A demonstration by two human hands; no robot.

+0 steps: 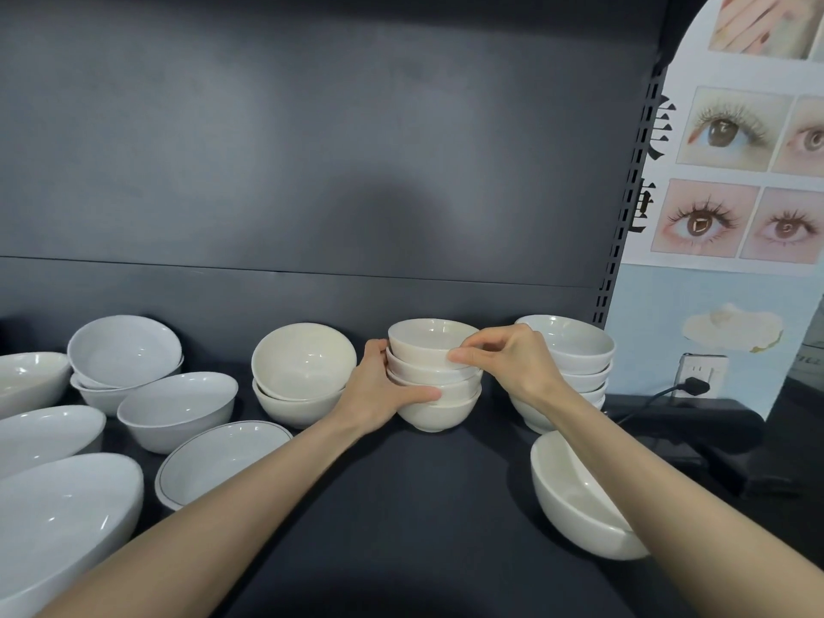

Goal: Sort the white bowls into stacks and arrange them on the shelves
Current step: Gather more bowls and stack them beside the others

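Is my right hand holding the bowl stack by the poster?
No, the right hand pinches the top bowl of the middle stack, which the left hand grips.

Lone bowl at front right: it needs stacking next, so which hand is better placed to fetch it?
Right, probably. The lone bowl lies beside the right forearm, and the right hand only pinches the centre stack at its top rim; the left hand braces it.

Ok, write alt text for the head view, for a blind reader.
A person's left grip holds the side of a stack of small white bowls on a dark shelf, while the right grip pinches the rim of the top bowl. More white bowls sit either side.
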